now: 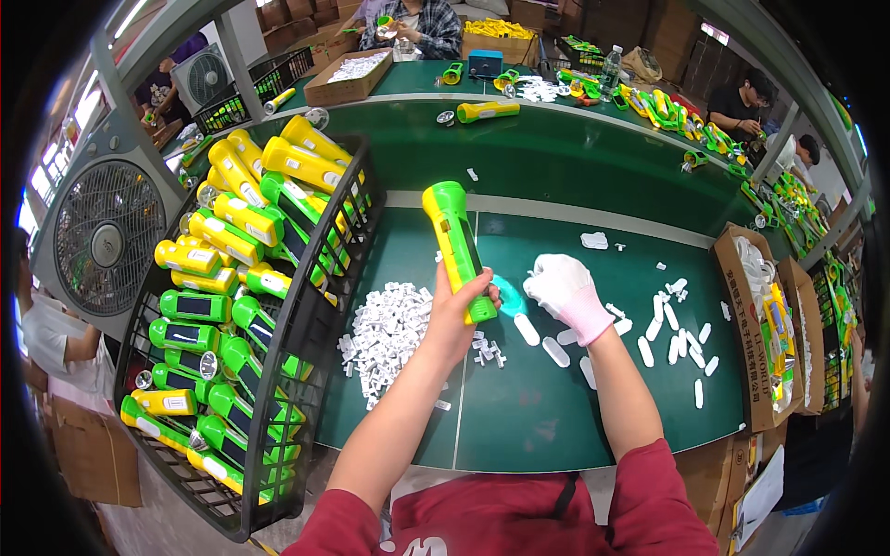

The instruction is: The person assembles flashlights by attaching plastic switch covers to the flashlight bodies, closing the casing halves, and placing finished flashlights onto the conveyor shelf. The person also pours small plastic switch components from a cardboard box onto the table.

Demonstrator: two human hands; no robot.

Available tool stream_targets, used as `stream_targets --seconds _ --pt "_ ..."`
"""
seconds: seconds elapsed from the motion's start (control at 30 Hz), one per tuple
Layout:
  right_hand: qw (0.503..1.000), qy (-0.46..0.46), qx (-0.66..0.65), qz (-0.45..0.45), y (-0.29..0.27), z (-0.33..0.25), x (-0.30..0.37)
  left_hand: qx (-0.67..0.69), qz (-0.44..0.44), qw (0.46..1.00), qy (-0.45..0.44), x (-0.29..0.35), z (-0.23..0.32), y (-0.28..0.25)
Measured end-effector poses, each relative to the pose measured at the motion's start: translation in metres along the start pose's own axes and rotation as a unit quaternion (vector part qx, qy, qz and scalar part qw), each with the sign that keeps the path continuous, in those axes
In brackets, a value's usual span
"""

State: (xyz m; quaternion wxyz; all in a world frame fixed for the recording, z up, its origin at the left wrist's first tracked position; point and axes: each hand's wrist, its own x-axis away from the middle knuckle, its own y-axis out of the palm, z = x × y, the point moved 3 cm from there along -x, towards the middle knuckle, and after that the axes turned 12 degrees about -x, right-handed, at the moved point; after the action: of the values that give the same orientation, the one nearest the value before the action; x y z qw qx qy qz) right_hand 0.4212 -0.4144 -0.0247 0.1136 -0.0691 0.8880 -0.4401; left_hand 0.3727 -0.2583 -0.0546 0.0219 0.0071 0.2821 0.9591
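Observation:
My left hand (456, 315) grips a green and yellow flashlight (452, 239) near its lower end, holding it upright over the green table (556, 408). My right hand (567, 293), in a white glove, is curled against the flashlight's base, fingers bent over something small that I cannot make out. Just left of my left hand lies a pile of small white plastic parts (387, 332). Several white oblong pieces (669, 335) lie scattered on the table to the right of my gloved hand.
A black wire basket (306, 389) full of green and yellow flashlights stands at my left. Cardboard boxes (756, 324) with parts sit at the right table edge. A grey fan (107, 243) stands far left. Other people work at the far bench.

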Motion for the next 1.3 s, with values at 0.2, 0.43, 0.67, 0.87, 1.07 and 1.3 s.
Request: stream_targets --seconds 0.2,0.43,0.67,0.87,1.07,1.3 --pt "0.934 0.032 -0.345 -0.086 -0.018 -0.043 0.015 -0.04 -0.009 0.999 -0.013 0.002 0.0 0.001" --pt "0.861 0.07 -0.496 -0.09 -0.026 -0.053 0.021 -0.036 -0.032 0.999 -0.012 0.002 -0.003 0.003" --pt "0.822 0.079 -0.561 -0.061 -0.019 -0.053 0.02 -0.082 -0.049 0.995 0.024 0.003 -0.004 0.007" --pt "0.855 0.053 -0.512 -0.069 -0.018 -0.052 0.018 -0.142 -0.065 0.988 0.015 0.002 -0.009 0.009" --pt "0.963 -0.188 -0.19 -0.044 -0.047 -0.042 0.018 -0.206 -0.08 0.975 -0.036 0.005 -0.011 0.012" --pt "0.949 -0.193 -0.239 -0.077 -0.058 -0.037 0.016 -0.282 -0.158 0.944 -0.072 0.006 -0.019 0.016"
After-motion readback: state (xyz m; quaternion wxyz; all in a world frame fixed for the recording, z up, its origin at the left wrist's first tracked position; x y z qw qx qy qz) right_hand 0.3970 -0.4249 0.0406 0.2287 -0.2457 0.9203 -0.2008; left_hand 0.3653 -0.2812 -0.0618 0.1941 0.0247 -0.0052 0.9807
